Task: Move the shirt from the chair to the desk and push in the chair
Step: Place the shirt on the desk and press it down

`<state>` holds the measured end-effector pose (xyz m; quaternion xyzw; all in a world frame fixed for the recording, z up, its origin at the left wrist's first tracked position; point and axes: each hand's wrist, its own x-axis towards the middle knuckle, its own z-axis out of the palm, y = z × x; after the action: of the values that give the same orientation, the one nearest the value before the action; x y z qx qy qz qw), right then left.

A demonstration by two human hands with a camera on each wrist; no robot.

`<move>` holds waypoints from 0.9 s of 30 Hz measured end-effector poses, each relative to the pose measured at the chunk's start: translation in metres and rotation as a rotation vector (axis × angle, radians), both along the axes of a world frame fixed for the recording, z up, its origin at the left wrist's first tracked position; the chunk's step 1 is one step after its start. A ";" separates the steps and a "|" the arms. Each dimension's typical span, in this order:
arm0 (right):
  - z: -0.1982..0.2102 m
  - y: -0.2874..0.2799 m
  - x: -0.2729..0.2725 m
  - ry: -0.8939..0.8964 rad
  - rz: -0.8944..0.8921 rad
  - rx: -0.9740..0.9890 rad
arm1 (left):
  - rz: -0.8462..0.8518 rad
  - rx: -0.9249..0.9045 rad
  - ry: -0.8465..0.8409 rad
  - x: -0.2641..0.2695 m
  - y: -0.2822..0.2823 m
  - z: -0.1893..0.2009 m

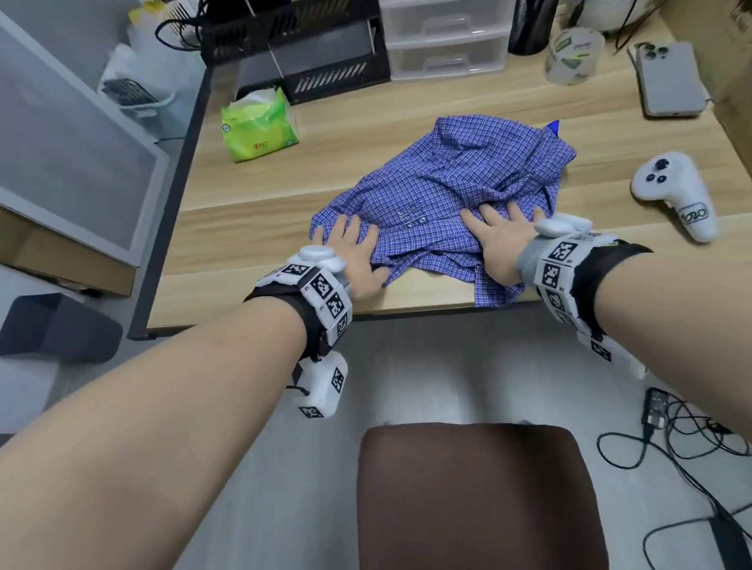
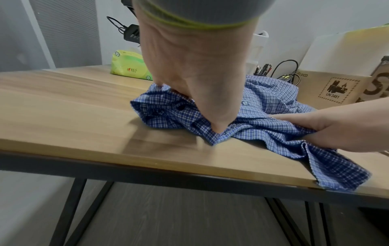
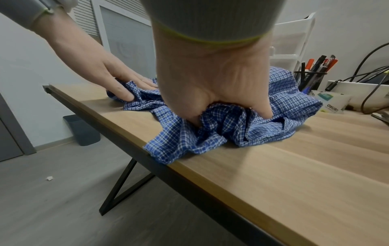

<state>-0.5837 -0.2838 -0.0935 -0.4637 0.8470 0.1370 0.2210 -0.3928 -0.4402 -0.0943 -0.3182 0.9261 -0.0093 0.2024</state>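
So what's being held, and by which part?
The shirt: right hand grips bunched fabric at its near edge; left hand just presses its left side.

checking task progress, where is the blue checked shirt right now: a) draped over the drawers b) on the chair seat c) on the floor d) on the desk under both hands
d: the shirt lies crumpled on the desk with the left hand and right hand on it.

head looks down; both wrists near shirt (image 1: 447,181).
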 end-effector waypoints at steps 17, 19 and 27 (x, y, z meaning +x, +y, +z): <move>0.077 0.096 0.045 0.035 -0.004 -0.314 | -0.008 0.041 0.205 0.069 0.083 0.090; 0.089 0.109 0.055 0.044 -0.017 -0.312 | -0.015 0.054 0.187 0.077 0.093 0.104; 0.111 0.209 0.160 -0.037 -0.068 -0.186 | 0.003 0.098 0.119 0.169 0.181 0.129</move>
<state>-0.4241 -0.0745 0.0175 -0.4559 0.8669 0.0414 0.1971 -0.2234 -0.2595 0.0348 -0.3094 0.9353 0.0555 0.1625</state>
